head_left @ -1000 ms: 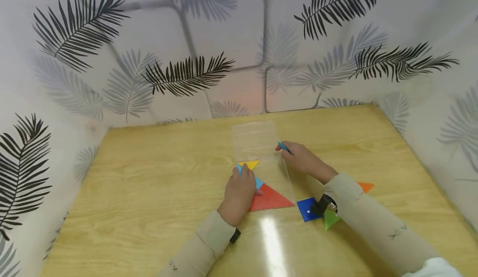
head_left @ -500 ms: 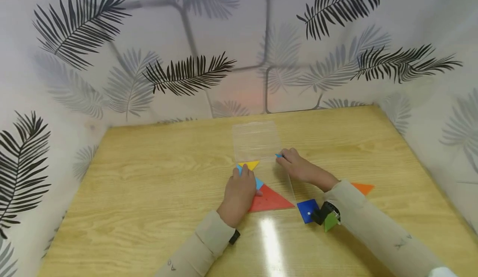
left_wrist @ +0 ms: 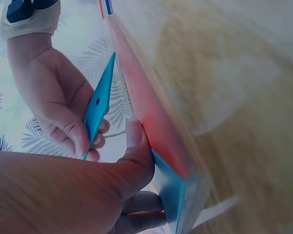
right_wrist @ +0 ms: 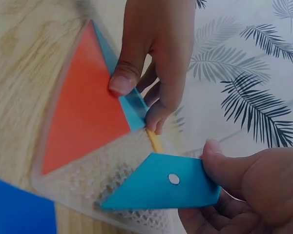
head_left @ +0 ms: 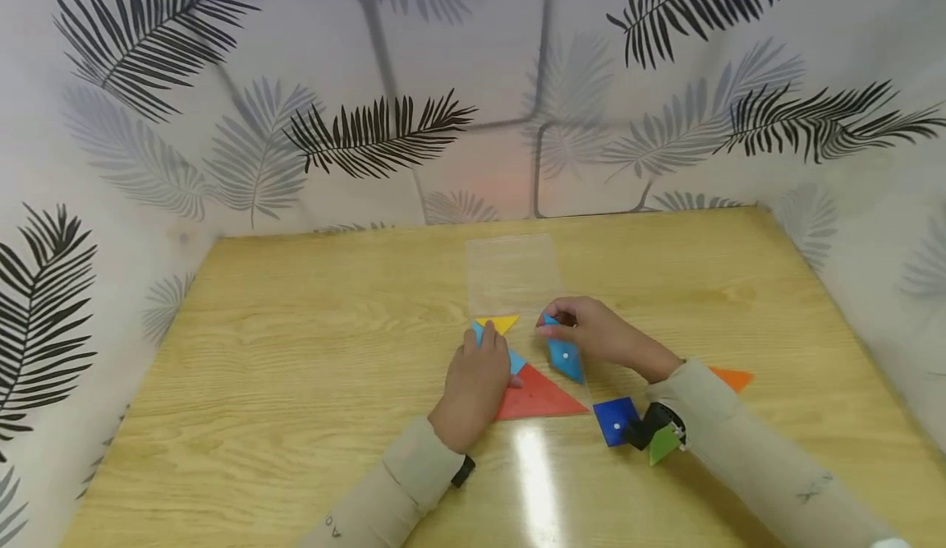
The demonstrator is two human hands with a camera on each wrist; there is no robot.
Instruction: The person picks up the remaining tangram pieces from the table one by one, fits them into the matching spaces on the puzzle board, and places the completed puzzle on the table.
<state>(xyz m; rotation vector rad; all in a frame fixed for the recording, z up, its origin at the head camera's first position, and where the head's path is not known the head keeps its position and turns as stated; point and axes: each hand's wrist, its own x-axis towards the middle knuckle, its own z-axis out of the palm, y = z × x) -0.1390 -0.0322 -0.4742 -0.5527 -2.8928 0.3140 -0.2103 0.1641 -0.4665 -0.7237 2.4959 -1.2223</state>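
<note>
My right hand [head_left: 594,332] pinches a blue parallelogram tangram piece [head_left: 566,361] by one end, between thumb and fingers. In the right wrist view the piece, with a white dot on it, is held above the textured floor of a clear plastic tray [right_wrist: 95,183]. My left hand [head_left: 476,377] rests on the pieces in the tray. Its thumb touches the large red triangle [head_left: 545,398], and its other fingers lie at the light blue piece [head_left: 516,361], partly hidden under the hand. A yellow triangle [head_left: 500,323] lies just beyond those fingertips.
A dark blue square [head_left: 610,418] lies right of the tray. A green piece [head_left: 662,447] and an orange piece [head_left: 733,379] are partly covered by the right wrist and sleeve. The tray's clear other half [head_left: 515,269] extends behind. A leaf-patterned curtain [head_left: 355,55] borders the wooden table [head_left: 310,326].
My right hand has come down slightly toward the near side and turned the blue piece, so its flat face with the white dot now shows. My left hand stays in place.
</note>
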